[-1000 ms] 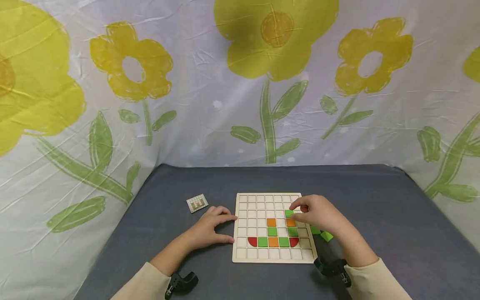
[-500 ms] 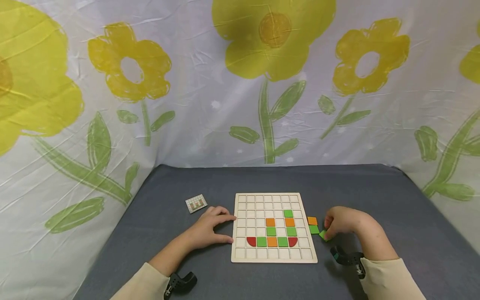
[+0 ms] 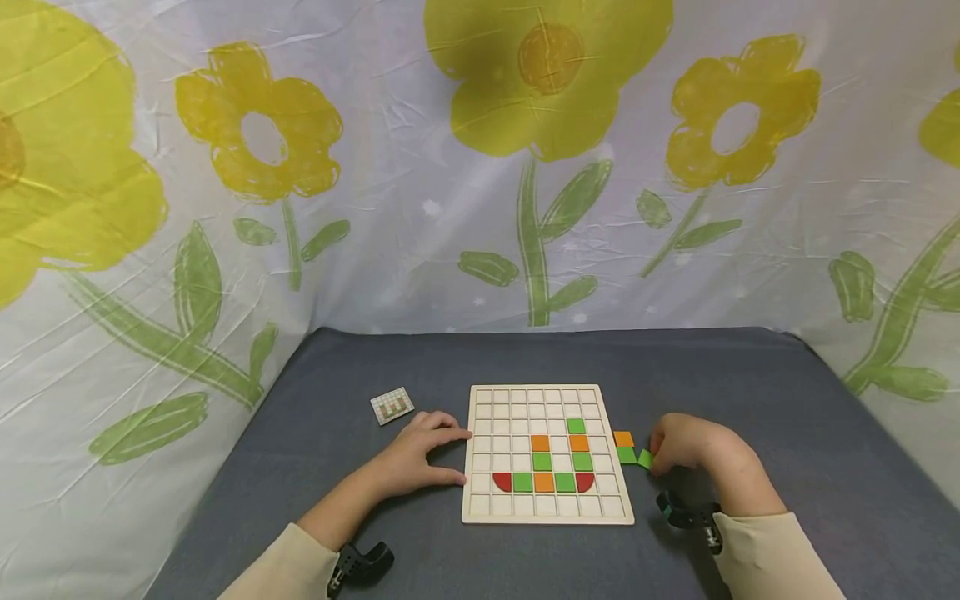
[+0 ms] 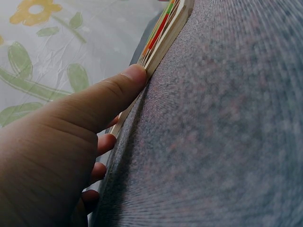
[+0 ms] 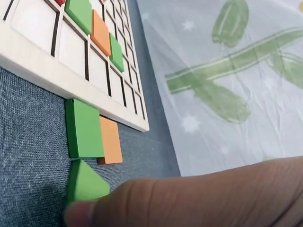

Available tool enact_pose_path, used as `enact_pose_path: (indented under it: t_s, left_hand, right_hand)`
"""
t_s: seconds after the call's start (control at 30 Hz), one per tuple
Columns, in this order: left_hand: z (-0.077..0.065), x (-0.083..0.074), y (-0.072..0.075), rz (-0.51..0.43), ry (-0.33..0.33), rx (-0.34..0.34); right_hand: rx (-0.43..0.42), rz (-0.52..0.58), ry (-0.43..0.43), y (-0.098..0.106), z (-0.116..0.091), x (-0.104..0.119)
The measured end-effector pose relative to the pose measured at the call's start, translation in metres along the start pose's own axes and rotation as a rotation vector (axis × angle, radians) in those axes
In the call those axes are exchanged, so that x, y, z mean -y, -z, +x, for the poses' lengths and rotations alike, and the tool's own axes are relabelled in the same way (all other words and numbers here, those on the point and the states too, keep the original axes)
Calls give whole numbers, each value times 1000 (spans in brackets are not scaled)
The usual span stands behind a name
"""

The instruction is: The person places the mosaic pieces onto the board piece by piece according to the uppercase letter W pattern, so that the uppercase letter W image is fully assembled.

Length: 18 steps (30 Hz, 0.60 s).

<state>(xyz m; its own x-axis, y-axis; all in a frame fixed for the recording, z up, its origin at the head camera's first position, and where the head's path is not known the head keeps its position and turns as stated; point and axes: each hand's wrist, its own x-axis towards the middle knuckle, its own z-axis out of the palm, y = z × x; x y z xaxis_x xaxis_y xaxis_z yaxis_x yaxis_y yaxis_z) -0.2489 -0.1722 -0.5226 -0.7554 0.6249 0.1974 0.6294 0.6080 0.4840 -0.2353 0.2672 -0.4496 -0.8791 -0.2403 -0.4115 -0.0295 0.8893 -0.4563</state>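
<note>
A light wooden grid board [image 3: 480,510] lies on the table with green, orange and red tiles in some of its cells. My left hand [image 3: 420,454] rests at the board's left edge, its thumb and fingers spread apart and touching the rim; the left wrist view shows the thumb [image 4: 106,97] against that rim. Right of the board, my right hand [image 3: 693,450] pinches a loose green tile [image 5: 85,182], its thumb [image 5: 142,203] on the near side; the other fingertips are hidden. Beside it lie another green tile [image 5: 85,130] and an orange tile [image 5: 111,139].
A small card [image 3: 392,406] with a printed grid pattern lies at the upper left of the board. Dark grey cloth [image 3: 420,550] covers the table. A flower-printed curtain [image 3: 390,250] hangs behind and at the sides. Both wrists wear black straps.
My right hand has left the board's upper right and gone to the loose tiles at right. The green tile there has shifted slightly away from me. The left hand stays put.
</note>
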Motion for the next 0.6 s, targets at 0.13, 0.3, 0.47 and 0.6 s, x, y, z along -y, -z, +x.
enact_pose_path:
  t_s: [0.13, 0.3, 0.47, 0.6]
  left_hand:
    - [0, 1, 0, 4, 12, 7]
    - [-1, 3, -2, 0, 6, 1]
    - [-1, 3, -2, -6, 5, 1]
    - [-1, 3, -1, -4, 9, 1]
  right_hand:
    - [-43, -7, 22, 2, 4, -1]
    - [-83, -26, 31, 4, 7, 0]
    - [-111, -46, 40, 4, 9, -5]
    - [-134, -46, 50, 4, 10, -11]
